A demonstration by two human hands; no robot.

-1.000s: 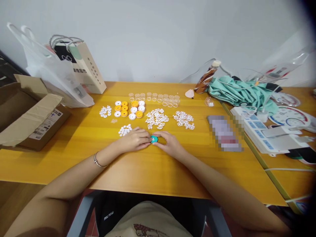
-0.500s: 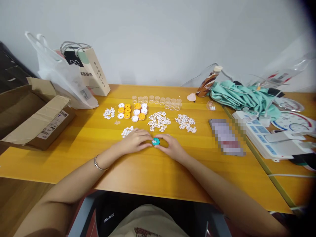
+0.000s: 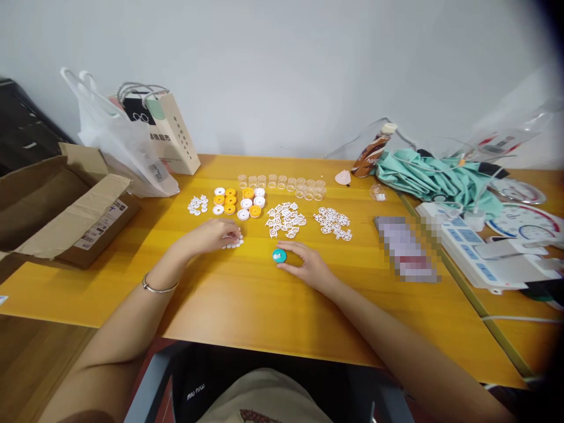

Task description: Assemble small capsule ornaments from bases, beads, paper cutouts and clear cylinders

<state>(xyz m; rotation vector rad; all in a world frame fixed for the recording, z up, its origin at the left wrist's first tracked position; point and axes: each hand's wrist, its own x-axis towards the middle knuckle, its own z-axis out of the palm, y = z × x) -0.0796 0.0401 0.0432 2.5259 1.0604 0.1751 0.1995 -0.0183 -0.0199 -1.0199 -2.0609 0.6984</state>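
Observation:
A small teal round piece (image 3: pixel 279 255) with a white bit on top lies on the yellow table (image 3: pixel 264 299). My right hand (image 3: pixel 305 263) rests beside it, with thumb and fingertips curled round its right side. My left hand (image 3: pixel 211 235) lies to the left, its fingertips pinched at a small pile of white discs (image 3: pixel 233 241). Behind them sit orange and white round caps (image 3: pixel 238 201), two heaps of white lattice pieces (image 3: pixel 285 218) and a row of clear little cups (image 3: pixel 282 183).
An open cardboard box (image 3: pixel 66 205) stands at the left, with a plastic bag (image 3: pixel 118 147) and a paper bag (image 3: pixel 171 138) behind it. At the right are a blurred flat item (image 3: pixel 408 247), a power strip (image 3: pixel 467 249), green cloth (image 3: pixel 436 176) and a brown bottle (image 3: pixel 372 150).
My left hand has left the teal piece and moved left to the pile of white discs. My right hand stays at the teal piece. The view has shifted slightly.

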